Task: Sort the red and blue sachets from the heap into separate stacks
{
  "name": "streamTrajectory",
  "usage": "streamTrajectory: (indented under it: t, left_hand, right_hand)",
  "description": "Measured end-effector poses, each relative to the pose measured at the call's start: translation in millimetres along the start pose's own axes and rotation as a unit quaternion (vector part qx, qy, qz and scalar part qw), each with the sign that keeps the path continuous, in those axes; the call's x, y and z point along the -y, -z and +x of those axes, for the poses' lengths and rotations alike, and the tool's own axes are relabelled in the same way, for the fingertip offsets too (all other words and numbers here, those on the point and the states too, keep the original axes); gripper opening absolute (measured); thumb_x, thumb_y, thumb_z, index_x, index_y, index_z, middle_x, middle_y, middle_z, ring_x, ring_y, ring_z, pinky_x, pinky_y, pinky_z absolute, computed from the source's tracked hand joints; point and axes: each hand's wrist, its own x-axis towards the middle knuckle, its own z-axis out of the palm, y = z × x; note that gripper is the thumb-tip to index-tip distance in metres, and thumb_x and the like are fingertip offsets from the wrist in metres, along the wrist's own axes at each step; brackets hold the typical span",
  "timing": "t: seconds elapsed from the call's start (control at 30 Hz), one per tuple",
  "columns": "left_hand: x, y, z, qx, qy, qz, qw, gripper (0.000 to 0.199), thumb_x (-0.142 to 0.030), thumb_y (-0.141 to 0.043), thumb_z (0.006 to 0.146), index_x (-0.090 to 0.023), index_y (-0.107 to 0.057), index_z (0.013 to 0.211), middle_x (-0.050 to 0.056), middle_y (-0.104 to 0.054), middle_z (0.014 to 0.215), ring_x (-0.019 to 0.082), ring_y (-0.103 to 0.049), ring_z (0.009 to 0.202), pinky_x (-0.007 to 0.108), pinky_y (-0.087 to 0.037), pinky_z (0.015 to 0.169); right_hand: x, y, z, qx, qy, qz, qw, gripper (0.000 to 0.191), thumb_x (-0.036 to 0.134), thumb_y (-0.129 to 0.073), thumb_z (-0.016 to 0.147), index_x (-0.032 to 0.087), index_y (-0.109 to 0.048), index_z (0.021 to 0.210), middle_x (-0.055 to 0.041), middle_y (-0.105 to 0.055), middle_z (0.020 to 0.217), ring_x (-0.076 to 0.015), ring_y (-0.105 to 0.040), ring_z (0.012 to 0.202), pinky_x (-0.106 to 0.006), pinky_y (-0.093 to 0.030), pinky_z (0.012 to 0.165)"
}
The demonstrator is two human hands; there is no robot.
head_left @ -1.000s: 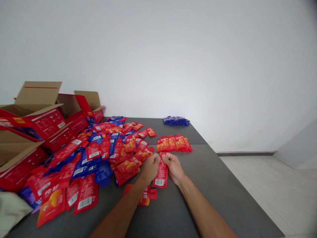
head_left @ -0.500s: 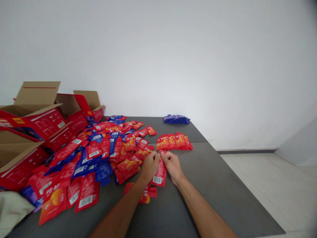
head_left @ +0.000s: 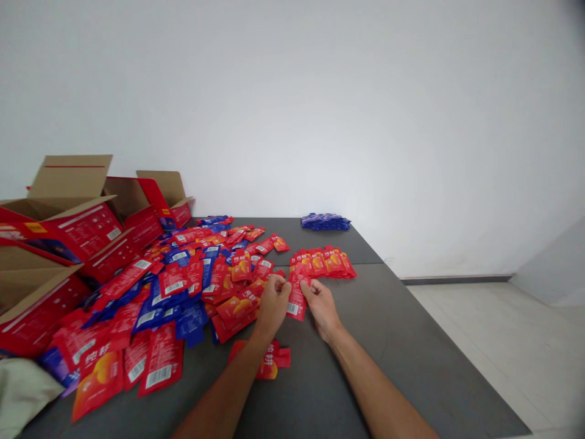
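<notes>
A red pouch [head_left: 297, 300] with a white barcode patch hangs between my two hands, its printed back toward me. My left hand [head_left: 273, 305] is closed in a pinch at the pouch's upper left edge. On the other side my right hand [head_left: 322, 305] grips the upper right edge, thumb on the front. Just beyond, a row of red pouches [head_left: 333, 262] with orange fruit pictures lies side by side, overlapping. Another red pouch [head_left: 269, 363] rests near me, partly covered by my left forearm.
A large loose heap of red and blue pouches [head_left: 176, 283] spreads over the left of the dark grey table [head_left: 379, 353]. Open red cartons [head_left: 91, 228] stand behind it. A stack of blue pouches [head_left: 325, 221] sits at the far edge. Pale cloth [head_left: 25, 390] lies lower left.
The held pouch has risen and moved slightly away from me, toward the row of red pouches. Both hands stay on it, and their fingers have shifted a little lower along its edges.
</notes>
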Motion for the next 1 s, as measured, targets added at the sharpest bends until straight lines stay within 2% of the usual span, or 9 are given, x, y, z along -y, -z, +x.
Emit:
streamTrajectory:
  t: [0.07,0.2,0.27,0.37,0.43,0.63,0.8,0.93,1.0]
  left_hand:
    - [-3,-2.4,-2,0.039,-0.010,0.015,0.999,0.019,-0.036,-0.058,0.084,-0.018,-0.062,0.087,0.004,-0.067,0.087,0.017,-0.061,0.083,0.029,-0.046,0.080]
    - [-8,-5.1,-7,0.080,0.010,-0.007,0.997,0.027,-0.039,-0.062,0.083,-0.017,-0.065,0.099,0.007,-0.069,0.099,0.020,-0.063,0.091,0.030,-0.047,0.083]
    - [-6,-5.1,-7,0.073,0.030,-0.033,0.996,0.027,-0.041,-0.063,0.083,-0.017,-0.065,0.095,0.006,-0.069,0.093,0.019,-0.063,0.085,0.029,-0.047,0.078]
    - [0,-4.9,-5,0.037,0.079,-0.096,0.992,0.025,-0.040,-0.063,0.082,-0.017,-0.062,0.090,0.003,-0.068,0.084,0.015,-0.061,0.072,0.025,-0.047,0.067]
    - [2,-5.1,-5,0.039,0.108,-0.150,0.982,0.026,-0.039,-0.067,0.078,-0.016,-0.061,0.090,0.002,-0.067,0.081,0.013,-0.059,0.066,0.024,-0.046,0.063]
    - [-10,-5.4,-12,0.236,0.164,-0.275,0.918,0.035,-0.040,-0.073,0.074,-0.014,-0.064,0.095,0.003,-0.066,0.071,0.014,-0.061,0.059,0.027,-0.048,0.061]
    - [-11,-1.8,-15,0.253,0.167,-0.193,0.933,0.031,-0.033,-0.077,0.067,-0.013,-0.068,0.089,0.004,-0.068,0.071,0.015,-0.063,0.062,0.026,-0.049,0.061]
    - [-7,-1.7,-16,0.313,0.187,-0.176,0.914,0.038,-0.023,-0.076,0.063,-0.013,-0.067,0.099,0.006,-0.072,0.086,0.018,-0.066,0.069,0.031,-0.054,0.066]
    - [-5,-2.3,-16,0.320,0.191,-0.175,0.911,0.039,-0.022,-0.076,0.063,-0.013,-0.067,0.099,0.007,-0.072,0.089,0.019,-0.068,0.072,0.034,-0.055,0.069]
  right_hand:
    - [2,1,1,-0.010,0.000,0.010,1.000,0.044,0.062,-0.070,0.075,0.019,-0.060,0.074,0.0019,-0.059,0.067,-0.0128,-0.048,0.060,-0.024,-0.039,0.057]
    - [5,-1,-1,0.045,-0.008,0.067,0.997,0.043,0.062,-0.064,0.081,0.019,-0.066,0.084,-0.0015,-0.064,0.076,-0.0143,-0.054,0.065,-0.026,-0.044,0.060]
    - [6,-2,-2,0.051,-0.005,0.066,0.996,0.042,0.060,-0.064,0.082,0.019,-0.068,0.088,-0.0028,-0.065,0.078,-0.0152,-0.056,0.067,-0.026,-0.045,0.061]
    - [6,-2,-1,0.005,0.016,0.021,1.000,0.038,0.056,-0.069,0.078,0.019,-0.069,0.086,-0.0010,-0.064,0.072,-0.0144,-0.055,0.065,-0.025,-0.045,0.060]
    - [7,0,0,-0.023,0.022,0.009,0.999,0.036,0.054,-0.071,0.077,0.019,-0.069,0.085,0.0001,-0.063,0.071,-0.0133,-0.053,0.063,-0.024,-0.043,0.057]
    - [7,6,2,-0.028,0.003,0.016,0.999,0.043,0.060,-0.070,0.074,0.018,-0.070,0.084,0.0010,-0.062,0.066,-0.0112,-0.046,0.050,-0.024,-0.034,0.046]
    - [0,11,7,-0.079,0.039,0.004,0.996,0.037,0.053,-0.073,0.073,0.017,-0.065,0.071,0.0010,-0.062,0.066,-0.0121,-0.048,0.056,-0.023,-0.036,0.052]
    - [-4,18,13,-0.102,0.024,0.011,0.994,0.037,0.052,-0.075,0.071,0.018,-0.061,0.067,0.0030,-0.057,0.060,-0.0116,-0.044,0.053,-0.023,-0.036,0.050]
    - [-5,21,14,-0.100,0.027,-0.002,0.995,0.038,0.054,-0.074,0.071,0.018,-0.061,0.067,0.0030,-0.057,0.061,-0.0116,-0.044,0.054,-0.023,-0.036,0.051]
